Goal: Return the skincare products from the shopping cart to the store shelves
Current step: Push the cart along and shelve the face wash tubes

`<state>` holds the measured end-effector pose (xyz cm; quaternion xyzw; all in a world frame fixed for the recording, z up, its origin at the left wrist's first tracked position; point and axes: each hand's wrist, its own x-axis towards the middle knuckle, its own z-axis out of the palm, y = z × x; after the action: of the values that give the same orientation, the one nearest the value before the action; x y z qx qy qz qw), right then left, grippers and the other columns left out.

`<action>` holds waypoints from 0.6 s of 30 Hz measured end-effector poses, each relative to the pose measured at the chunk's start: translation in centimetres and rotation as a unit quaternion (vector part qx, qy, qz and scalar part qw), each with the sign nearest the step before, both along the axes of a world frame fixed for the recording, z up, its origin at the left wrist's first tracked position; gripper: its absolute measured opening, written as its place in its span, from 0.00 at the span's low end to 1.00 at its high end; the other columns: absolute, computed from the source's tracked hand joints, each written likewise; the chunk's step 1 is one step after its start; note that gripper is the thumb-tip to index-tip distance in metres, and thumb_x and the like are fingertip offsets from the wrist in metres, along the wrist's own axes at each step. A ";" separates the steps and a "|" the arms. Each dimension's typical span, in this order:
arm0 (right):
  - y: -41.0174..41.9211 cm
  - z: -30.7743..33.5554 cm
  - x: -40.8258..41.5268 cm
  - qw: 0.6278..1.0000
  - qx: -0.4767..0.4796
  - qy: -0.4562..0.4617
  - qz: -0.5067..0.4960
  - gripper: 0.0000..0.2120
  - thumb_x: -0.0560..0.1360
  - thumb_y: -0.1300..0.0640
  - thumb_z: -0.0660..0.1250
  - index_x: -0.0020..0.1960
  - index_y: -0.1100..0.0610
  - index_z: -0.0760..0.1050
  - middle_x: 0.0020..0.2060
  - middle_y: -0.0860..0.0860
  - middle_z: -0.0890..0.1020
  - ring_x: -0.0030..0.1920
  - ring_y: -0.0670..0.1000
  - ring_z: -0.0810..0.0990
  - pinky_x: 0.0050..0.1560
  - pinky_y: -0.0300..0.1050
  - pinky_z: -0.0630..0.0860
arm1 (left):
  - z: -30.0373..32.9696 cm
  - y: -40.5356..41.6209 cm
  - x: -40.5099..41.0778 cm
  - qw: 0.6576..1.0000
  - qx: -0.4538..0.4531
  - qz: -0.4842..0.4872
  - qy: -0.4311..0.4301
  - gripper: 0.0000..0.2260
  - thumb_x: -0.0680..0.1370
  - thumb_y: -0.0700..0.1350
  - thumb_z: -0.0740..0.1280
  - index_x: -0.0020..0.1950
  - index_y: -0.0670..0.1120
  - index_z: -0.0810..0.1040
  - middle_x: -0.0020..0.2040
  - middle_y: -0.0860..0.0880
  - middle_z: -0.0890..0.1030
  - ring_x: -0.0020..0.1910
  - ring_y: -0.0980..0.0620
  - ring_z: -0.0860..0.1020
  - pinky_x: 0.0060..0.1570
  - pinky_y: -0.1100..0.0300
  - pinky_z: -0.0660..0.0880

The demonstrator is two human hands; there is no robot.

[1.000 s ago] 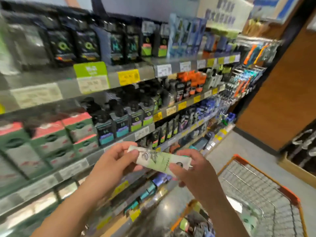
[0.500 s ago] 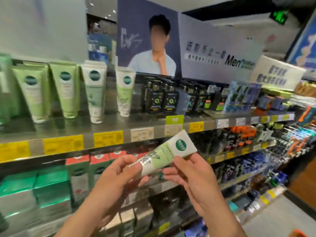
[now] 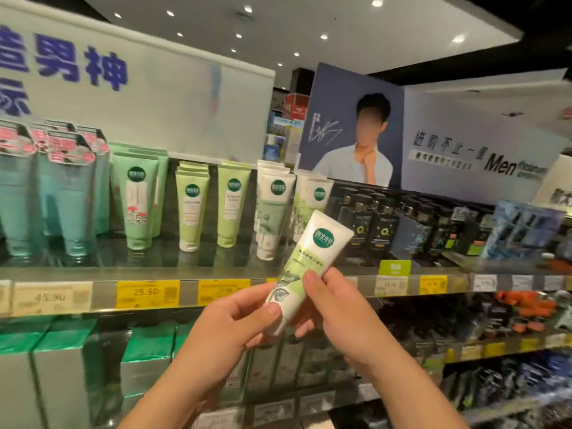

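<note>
I am holding a white and light green plastic tube with a round dark green logo (image 3: 309, 267) in both of my hands, in front of the store shelves. My left hand (image 3: 230, 328) is gripping the lower end of the tube, with the thumb lying across its front near the cap end, and the fingers are curling behind it. My right hand (image 3: 335, 317) is pinching the tube a little higher, the thumb pressing on the leaf drawing at the right edge and the other fingers going behind. The tube is standing tilted, its flat sealed end pointing up and to the right, above both hands, and its cap end pointing down and left between my palms. Behind the tube, the metal top shelf with yellow price labels (image 3: 145, 294) is carrying a row of similar green and white tubes (image 3: 274, 212), which are standing on their caps. One white tube with the same green logo (image 3: 315, 193) is standing just behind the upper end of my tube. To the right of them, black bottles (image 3: 376, 227) are standing on the same shelf.
</note>
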<state>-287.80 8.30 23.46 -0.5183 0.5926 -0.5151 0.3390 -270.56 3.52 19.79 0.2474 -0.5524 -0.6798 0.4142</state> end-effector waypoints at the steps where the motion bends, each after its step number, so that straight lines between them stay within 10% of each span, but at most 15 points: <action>1: -0.2 0.1 0.4 1.000 0.002 0.006 0.003 0.11 0.85 0.48 0.62 0.59 0.53 0.76 0.48 0.54 0.87 0.41 0.54 0.85 0.42 0.54 0.81 | 0.2 -0.2 0.2 1.000 -0.004 0.006 -0.001 0.22 0.67 0.56 0.78 0.60 0.56 0.86 0.56 0.46 0.87 0.50 0.50 0.82 0.54 0.48 0.74; 9: -0.5 1.2 0.9 0.997 0.039 0.071 0.013 0.10 0.83 0.44 0.65 0.62 0.45 0.75 0.51 0.46 0.86 0.47 0.53 0.87 0.52 0.59 0.84 | 1.3 -1.5 -0.5 0.999 -0.027 0.033 0.024 0.21 0.70 0.44 0.75 0.62 0.48 0.82 0.53 0.46 0.88 0.49 0.49 0.86 0.52 0.55 0.81; 13: -0.6 1.2 0.6 0.996 0.033 0.078 -0.013 0.27 0.68 0.31 0.72 0.61 0.42 0.74 0.54 0.45 0.86 0.53 0.48 0.86 0.56 0.58 0.83 | 1.2 -1.8 -1.5 0.998 -0.057 0.037 0.009 0.20 0.68 0.42 0.82 0.59 0.50 0.83 0.53 0.46 0.87 0.51 0.45 0.86 0.47 0.53 0.83; 18: -1.5 1.4 0.5 0.992 0.005 0.082 -0.099 0.20 0.71 0.42 0.77 0.58 0.46 0.74 0.51 0.45 0.85 0.50 0.43 0.86 0.53 0.51 0.85 | 1.6 -2.2 -3.3 0.987 -0.134 0.072 -0.043 0.17 0.74 0.33 0.75 0.58 0.50 0.81 0.49 0.49 0.87 0.46 0.50 0.84 0.44 0.55 0.83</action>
<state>-287.26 6.83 24.83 -0.4958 0.6696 -0.4989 0.2385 -273.85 1.36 21.38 0.2581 -0.6368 -0.5566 0.4671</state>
